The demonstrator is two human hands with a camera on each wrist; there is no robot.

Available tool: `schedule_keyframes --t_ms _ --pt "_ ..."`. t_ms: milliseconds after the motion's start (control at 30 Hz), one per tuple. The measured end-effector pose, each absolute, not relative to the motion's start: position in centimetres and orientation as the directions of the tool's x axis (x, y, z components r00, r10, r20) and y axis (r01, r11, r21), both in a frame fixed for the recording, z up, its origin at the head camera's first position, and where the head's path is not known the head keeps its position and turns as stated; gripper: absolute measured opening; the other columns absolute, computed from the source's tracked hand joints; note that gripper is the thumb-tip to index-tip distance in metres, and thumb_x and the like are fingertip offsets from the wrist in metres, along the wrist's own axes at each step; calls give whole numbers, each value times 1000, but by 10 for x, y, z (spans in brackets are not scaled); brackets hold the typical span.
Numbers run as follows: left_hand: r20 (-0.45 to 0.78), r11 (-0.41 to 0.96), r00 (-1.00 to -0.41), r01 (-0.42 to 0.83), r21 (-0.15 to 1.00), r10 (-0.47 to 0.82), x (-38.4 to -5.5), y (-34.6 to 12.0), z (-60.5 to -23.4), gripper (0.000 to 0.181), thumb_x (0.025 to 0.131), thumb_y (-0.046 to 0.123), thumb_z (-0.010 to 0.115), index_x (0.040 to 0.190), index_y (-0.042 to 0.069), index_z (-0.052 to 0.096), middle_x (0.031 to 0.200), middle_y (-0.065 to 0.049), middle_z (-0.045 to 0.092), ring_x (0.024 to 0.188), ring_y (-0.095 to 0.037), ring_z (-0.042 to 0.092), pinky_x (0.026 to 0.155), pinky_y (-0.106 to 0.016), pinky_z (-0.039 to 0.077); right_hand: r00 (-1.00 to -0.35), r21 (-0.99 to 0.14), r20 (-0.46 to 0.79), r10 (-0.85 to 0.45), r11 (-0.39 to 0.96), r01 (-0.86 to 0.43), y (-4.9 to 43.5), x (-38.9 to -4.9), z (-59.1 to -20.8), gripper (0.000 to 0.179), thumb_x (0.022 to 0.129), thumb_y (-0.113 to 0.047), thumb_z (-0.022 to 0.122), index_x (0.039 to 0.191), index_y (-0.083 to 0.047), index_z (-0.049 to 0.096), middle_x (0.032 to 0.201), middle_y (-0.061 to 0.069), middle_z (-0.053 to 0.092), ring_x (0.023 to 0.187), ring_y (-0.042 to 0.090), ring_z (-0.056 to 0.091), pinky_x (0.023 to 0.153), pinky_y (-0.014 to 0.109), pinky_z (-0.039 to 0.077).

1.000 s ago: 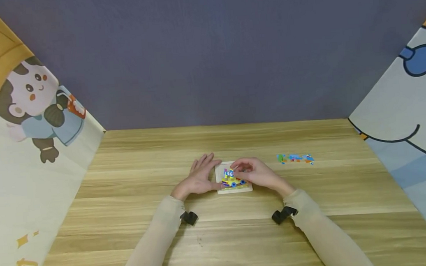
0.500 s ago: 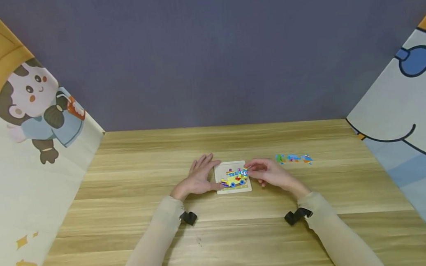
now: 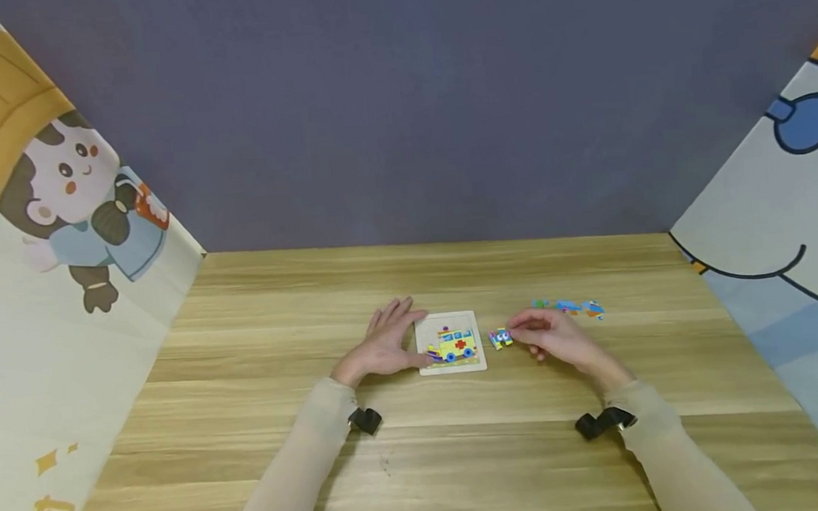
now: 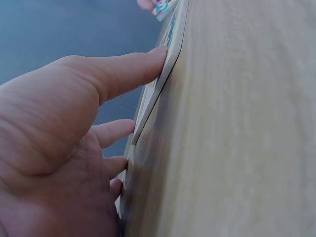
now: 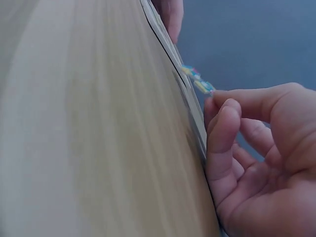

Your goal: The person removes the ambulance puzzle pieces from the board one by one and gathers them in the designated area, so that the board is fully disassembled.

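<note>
A square puzzle board (image 3: 452,367) with a pale frame lies mid-table, showing part of a yellow ambulance with a red cross. My left hand (image 3: 383,343) rests at its left side, thumb on the frame and the other fingers stretched out along the edge. To the right of the board, my right hand (image 3: 560,338) pinches a puzzle piece (image 3: 500,338) printed with two cartoon eyes. In the right wrist view the piece (image 5: 197,80) sticks out from between thumb and index finger, above the table.
Several loose blue puzzle pieces (image 3: 568,306) lie in a row behind my right hand on the wooden table (image 3: 423,460). A dark panel (image 3: 427,112) stands along the table's back edge, with cartoon-printed panels at both sides.
My right hand has drawn the eyed piece rightward, from over the board to beside it, uncovering the ambulance's red cross. The left hand has stayed at the board's left edge.
</note>
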State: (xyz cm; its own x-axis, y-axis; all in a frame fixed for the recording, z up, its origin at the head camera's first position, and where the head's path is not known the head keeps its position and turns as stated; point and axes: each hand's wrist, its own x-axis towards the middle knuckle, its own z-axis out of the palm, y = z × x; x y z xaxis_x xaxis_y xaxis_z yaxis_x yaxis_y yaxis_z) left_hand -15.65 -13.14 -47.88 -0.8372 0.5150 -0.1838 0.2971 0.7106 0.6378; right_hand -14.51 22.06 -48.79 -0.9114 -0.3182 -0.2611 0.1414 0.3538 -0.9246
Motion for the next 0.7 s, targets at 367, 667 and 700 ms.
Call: schedule_keyframes --t_ms 367,667,700 --pt "-162 703 -850 291 649 502 -158 -130 -490 92 89 41 81 165 14 38 181 -14 10 168 -34 -1 135 -57 -10 -947 -916 -233 -219 376 139 246 -136 -489 39 102 -22 74 127 7 69 88 -3 71 65 7 57 58 23 55" --pt "-174 708 -842 297 641 511 -155 -131 -479 90 90 41 81 165 14 39 180 -15 10 168 -35 0 135 -58 -7 -970 -898 -204 -130 419 132 268 -134 -491 39 102 -23 74 127 6 71 91 -2 70 66 7 58 58 24 57" --pt "-177 711 -842 297 638 510 -155 -131 -478 90 90 42 81 165 15 39 180 -15 10 168 -35 0 135 -58 -8 -973 -894 -192 -129 431 120 270 -134 -491 39 103 -23 73 128 7 70 92 -1 70 66 7 58 58 24 58"
